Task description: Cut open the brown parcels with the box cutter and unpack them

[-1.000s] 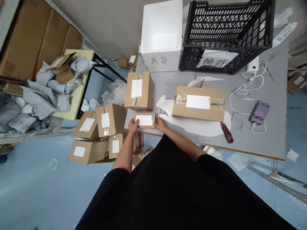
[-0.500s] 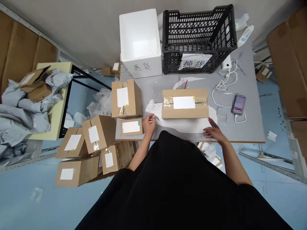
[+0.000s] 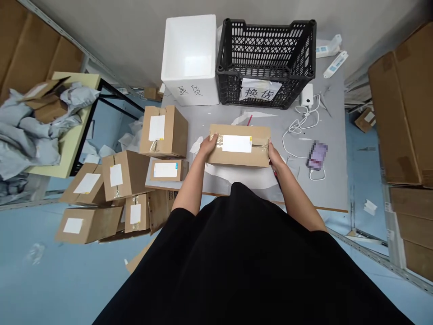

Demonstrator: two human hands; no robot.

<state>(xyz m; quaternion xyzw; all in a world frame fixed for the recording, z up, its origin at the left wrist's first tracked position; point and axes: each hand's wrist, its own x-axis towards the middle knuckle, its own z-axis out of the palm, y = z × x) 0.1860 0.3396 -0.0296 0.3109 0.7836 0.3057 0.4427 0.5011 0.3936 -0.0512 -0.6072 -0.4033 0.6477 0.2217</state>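
The left hand (image 3: 208, 145) and right hand (image 3: 275, 159) hold a flat cardboard box (image 3: 238, 155) between them, a wide grip spanning its full length, with the left palm over one top corner and the right hand cupping the other end. The box is smooth brown kraft, with glossy clear tape (image 3: 260, 146) across the top and a matte white label (image 3: 237, 143) at the centre. It sits squarely between the hands, just in front of the black garment (image 3: 237, 253), above a torn white sheet (image 3: 243, 178) on the grey table (image 3: 324, 189). Just left of the left hand, a small box (image 3: 165, 170) and a taller taped box (image 3: 163, 131) stand at the table's edge. Beyond them are a white foam box (image 3: 189, 54) and a black plastic crate (image 3: 267, 58) with lattice walls. To the right, a white cable (image 3: 297, 131) loops from a power bank (image 3: 307, 95) (the object beside it (image 3: 317, 155) is too pixelated to name).
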